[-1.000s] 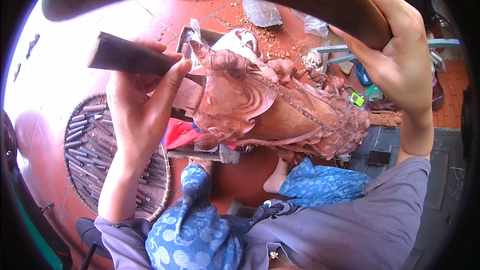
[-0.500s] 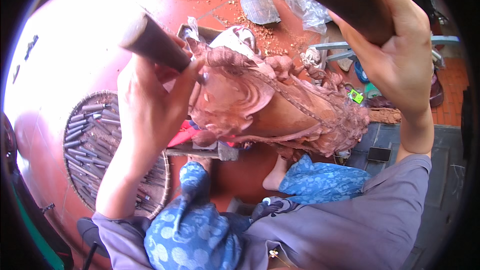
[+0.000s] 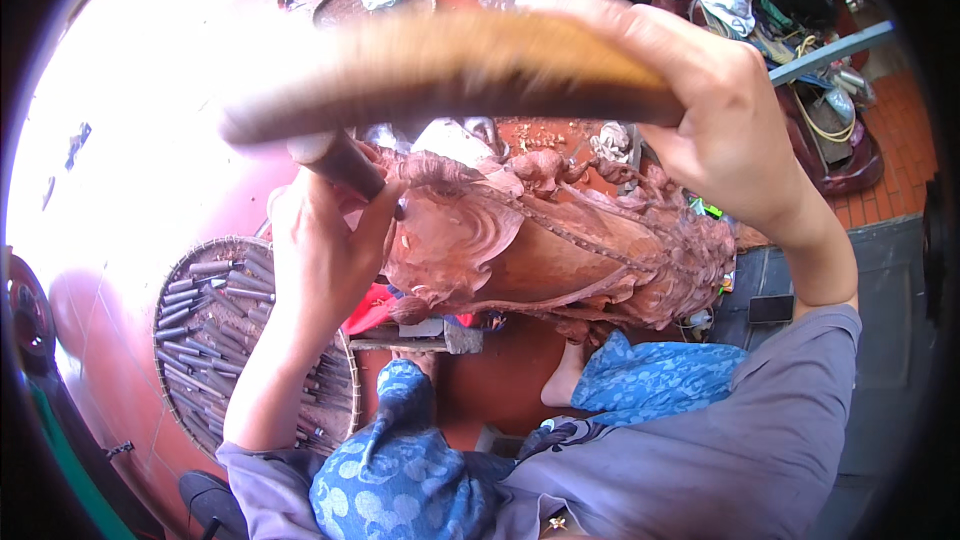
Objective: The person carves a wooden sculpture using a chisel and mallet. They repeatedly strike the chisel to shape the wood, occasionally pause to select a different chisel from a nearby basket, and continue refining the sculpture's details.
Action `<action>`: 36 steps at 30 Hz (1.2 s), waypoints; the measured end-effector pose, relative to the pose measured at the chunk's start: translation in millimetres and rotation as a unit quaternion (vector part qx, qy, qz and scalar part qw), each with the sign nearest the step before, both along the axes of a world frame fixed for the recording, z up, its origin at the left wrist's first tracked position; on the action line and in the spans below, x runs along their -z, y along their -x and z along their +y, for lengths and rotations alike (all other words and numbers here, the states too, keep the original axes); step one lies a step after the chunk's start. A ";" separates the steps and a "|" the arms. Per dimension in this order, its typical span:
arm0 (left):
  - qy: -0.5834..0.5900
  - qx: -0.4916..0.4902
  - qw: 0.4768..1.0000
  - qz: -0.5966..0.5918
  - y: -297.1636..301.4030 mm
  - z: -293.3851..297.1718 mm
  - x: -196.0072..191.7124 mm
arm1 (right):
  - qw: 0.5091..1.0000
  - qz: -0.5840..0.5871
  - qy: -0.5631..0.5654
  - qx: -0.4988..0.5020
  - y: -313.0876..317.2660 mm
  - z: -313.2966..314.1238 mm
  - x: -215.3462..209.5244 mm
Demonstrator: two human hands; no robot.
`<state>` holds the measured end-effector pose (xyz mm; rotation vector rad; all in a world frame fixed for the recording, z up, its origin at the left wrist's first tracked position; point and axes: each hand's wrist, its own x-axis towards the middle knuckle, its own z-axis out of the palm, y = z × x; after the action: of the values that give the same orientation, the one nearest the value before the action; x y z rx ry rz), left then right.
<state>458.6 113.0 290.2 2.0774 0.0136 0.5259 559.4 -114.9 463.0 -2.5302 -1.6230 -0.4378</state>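
Note:
A large reddish-brown wood carving (image 3: 560, 250) lies across my lap area, full of curved folds and fine relief. My left hand (image 3: 320, 250) grips a dark-handled chisel (image 3: 345, 165) whose tip rests against the carving's left end. My right hand (image 3: 720, 130) is closed around a long wooden mallet (image 3: 440, 75), blurred, stretched across the frame with its end over the chisel's handle top. My knees in blue patterned cloth (image 3: 400, 460) show below the carving.
A round woven tray (image 3: 170, 290) holding several metal carving tools lies on the red floor at my left. A bare foot (image 3: 565, 380) shows under the carving. A round dish (image 3: 375, 0) sits far back; cluttered cables and bags (image 3: 790, 30) lie at the right.
The mallet has swung down from high in the frame onto the chisel's handle. My left hand has kept the chisel against the carving, shifting slightly.

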 end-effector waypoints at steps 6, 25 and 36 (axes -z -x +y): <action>0.354 0.056 0.929 -0.093 20.7 5.7 12.2 | 0.994 0.066 -0.063 -0.067 -19.9 -3.9 9.1; 0.198 -0.029 0.980 -0.018 -7.7 10.9 17.6 | 0.981 0.123 -0.062 -0.139 -39.3 23.9 14.3; 0.048 -0.039 0.998 -0.013 -18.1 -0.5 -2.1 | 0.985 0.107 -0.078 -0.110 -21.1 17.6 1.8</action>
<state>476.7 112.5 292.3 1.9821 0.1028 0.5872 580.5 -97.3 461.2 -2.1703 -1.6888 -0.2508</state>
